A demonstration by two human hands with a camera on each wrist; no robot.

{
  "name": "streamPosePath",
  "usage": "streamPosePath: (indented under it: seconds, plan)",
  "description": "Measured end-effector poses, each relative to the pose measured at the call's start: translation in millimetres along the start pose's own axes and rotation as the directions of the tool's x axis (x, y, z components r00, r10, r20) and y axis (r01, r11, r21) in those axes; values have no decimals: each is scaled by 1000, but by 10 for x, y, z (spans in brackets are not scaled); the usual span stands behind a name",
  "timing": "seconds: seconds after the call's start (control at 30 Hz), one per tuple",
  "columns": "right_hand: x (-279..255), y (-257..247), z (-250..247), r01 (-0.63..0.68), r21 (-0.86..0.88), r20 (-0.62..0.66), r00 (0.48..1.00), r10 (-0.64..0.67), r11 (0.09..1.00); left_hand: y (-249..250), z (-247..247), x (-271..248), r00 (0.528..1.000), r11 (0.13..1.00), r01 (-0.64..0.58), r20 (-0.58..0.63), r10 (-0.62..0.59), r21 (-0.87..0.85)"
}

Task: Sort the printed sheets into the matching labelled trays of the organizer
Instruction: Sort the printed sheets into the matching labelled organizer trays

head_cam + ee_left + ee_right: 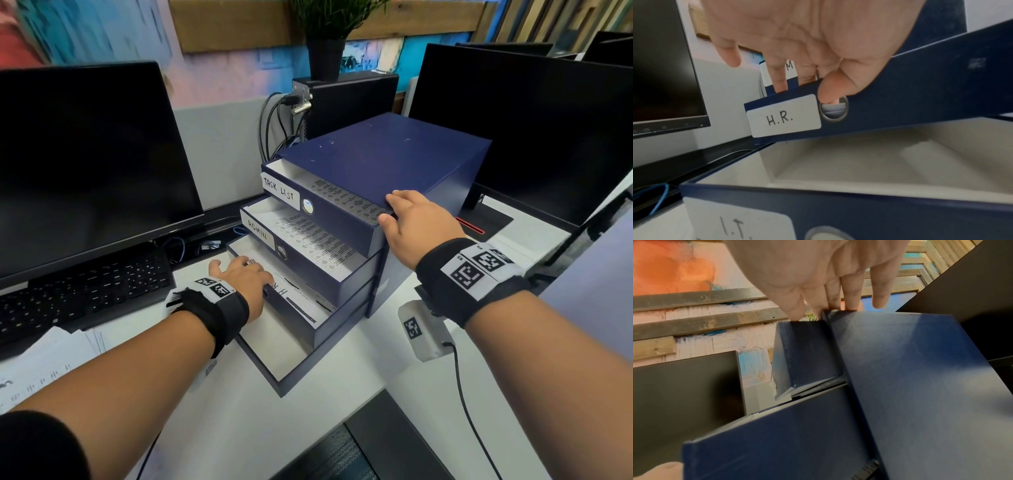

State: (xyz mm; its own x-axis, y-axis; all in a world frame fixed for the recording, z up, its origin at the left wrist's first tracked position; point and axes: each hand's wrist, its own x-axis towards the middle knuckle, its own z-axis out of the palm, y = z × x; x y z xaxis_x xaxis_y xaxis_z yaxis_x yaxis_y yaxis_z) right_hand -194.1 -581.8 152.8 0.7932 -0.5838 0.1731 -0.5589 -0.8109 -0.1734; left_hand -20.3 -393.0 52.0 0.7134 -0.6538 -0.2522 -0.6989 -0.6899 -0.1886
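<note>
The dark blue organizer (387, 150) stands mid-desk with its trays pulled out in steps. TASK LIST tray (342, 222) and ADMIN tray (308, 270) each hold a printed sheet (346, 198). My left hand (245, 274) pinches the front wall of the H.R. tray (910, 91): fingers (780, 81) over the rim, thumb at the ring hole beside the H.R. label (784, 116). A sheet (305, 301) lies in that tray. Below it the I.T. tray (879, 216) shows only its white inside. My right hand (414, 226) rests flat on the organizer's top front corner, its fingers (851, 293) straight.
Loose printed sheets (44, 363) lie at the desk's left front, by a black keyboard (85, 291). Dark monitors stand left (85, 154) and right (531, 130). A white tagged box with a cable (424, 329) hangs below my right wrist. Cables and a potted plant (325, 58) sit behind.
</note>
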Motion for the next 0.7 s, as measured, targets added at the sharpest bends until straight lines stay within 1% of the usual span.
streamPosePath:
  seconds: [0.17,0.27,0.37,0.47,0.57,0.63,0.7]
  plan:
    - [-9,-12,-3,1,14,1,1000,-1,1000,-20,-30,-35,999,999,-43,9,43,6]
    - [-13,-33,-57,-7,6,48,999,7,1000,-64,-16,-70,997,997,-69,29,70,-43]
    - [-63,-150,-167,3,-1,78,997,-3,1000,-123,35,-185,996,989,-81,-39,77,-121]
    - [-167,-466,-245,122,-5,24,992,-122,993,-236,85,-333,993,972,-95,-95,76,-214]
    - [-281,-925,-234,283,27,-7,959,-283,959,-398,126,-515,990,951,-96,-127,60,-293]
    - [-329,-1247,-128,369,60,22,929,-370,928,-587,160,-669,986,945,-82,-167,29,-316]
    - [-370,-1537,31,434,76,79,895,-440,898,-837,237,-824,980,934,-64,-198,-7,-351]
